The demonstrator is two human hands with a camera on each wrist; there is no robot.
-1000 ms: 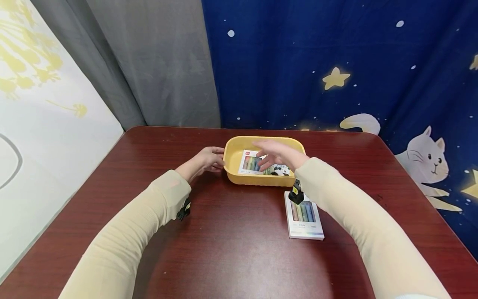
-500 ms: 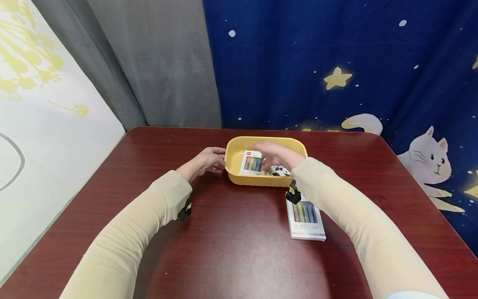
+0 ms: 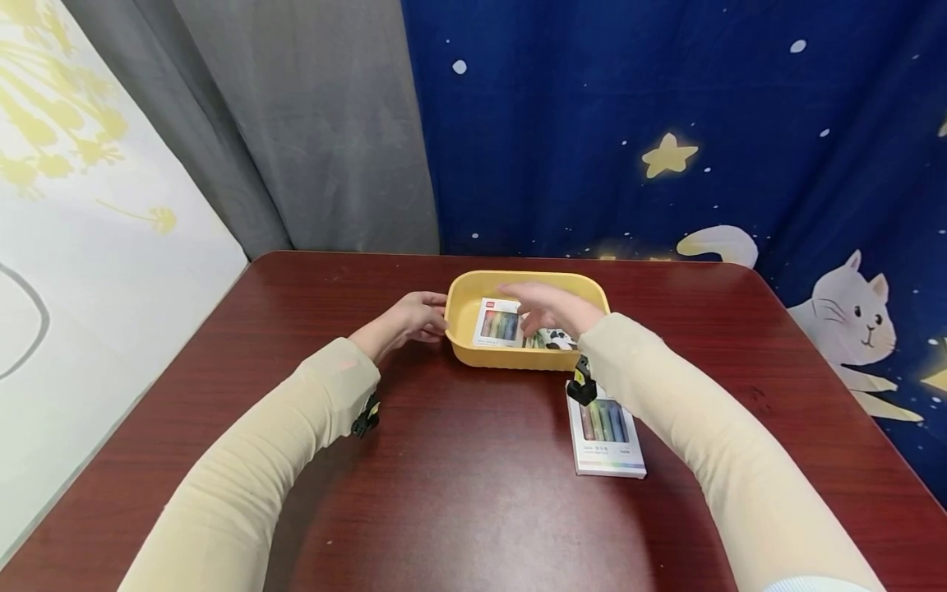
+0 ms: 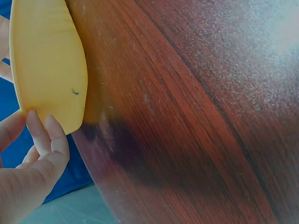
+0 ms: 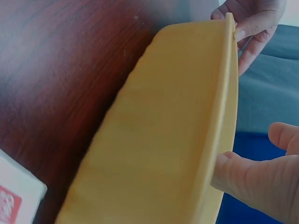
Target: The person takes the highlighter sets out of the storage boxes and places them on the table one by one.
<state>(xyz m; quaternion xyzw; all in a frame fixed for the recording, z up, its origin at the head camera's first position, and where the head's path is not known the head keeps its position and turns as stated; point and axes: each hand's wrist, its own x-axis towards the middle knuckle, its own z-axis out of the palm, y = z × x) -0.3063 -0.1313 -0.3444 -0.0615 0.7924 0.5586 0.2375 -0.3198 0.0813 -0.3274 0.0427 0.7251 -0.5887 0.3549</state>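
A yellow plastic basket [image 3: 510, 358] stands near the far side of the table. At its left end my left hand [image 3: 413, 316] holds the rim, its thumb up at the edge and fingertips [image 4: 53, 125] on the outer wall. My right hand [image 3: 547, 306] is over the basket's inside with loosely bent fingers; its thumb [image 5: 229, 170] crosses the long rim, and nothing shows in its grasp. Inside lies a white box of crayons or similar coloured sticks [image 3: 497, 322], with a panda picture [image 3: 556, 339] beside it; whether both belong to one box I cannot tell.
A similar white box [image 3: 608, 448], showing coloured sticks, lies on the dark red table [image 3: 444, 493] in front of the basket's right end. Its corner [image 5: 21, 186] also appears in the right wrist view. A blue curtain [image 3: 533, 123] hangs behind the table.
The fingers of my right hand, more spread a second ago, are drawn closer together above the basket. My left hand stays at the left end, and both boxes lie where they were.
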